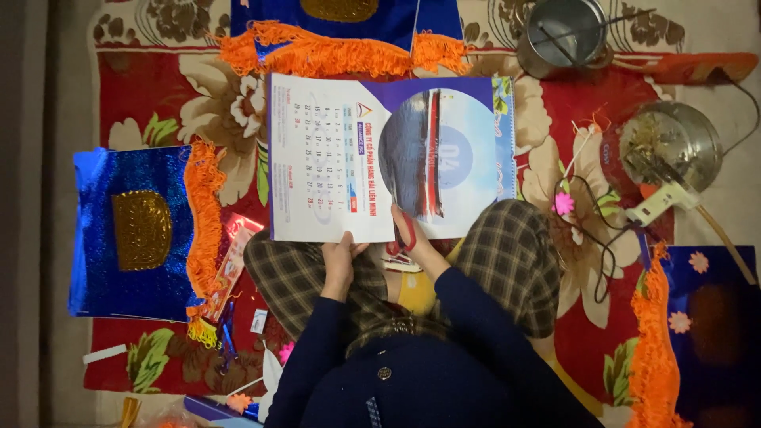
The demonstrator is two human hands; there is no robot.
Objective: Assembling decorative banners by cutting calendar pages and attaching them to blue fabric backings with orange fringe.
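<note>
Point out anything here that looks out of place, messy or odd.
Nothing looks damaged, but the floor is cluttered. Paper scraps and small cut-outs lie scattered beside the left knee, and a glue gun rests on the floral rug with its cord trailing loosely. The left hand and right hand hold a calendar sheet with red scissors.

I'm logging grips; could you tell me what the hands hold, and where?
Left hand grips the calendar sheet at its near edge; right hand holds red-handled scissors there.
</note>
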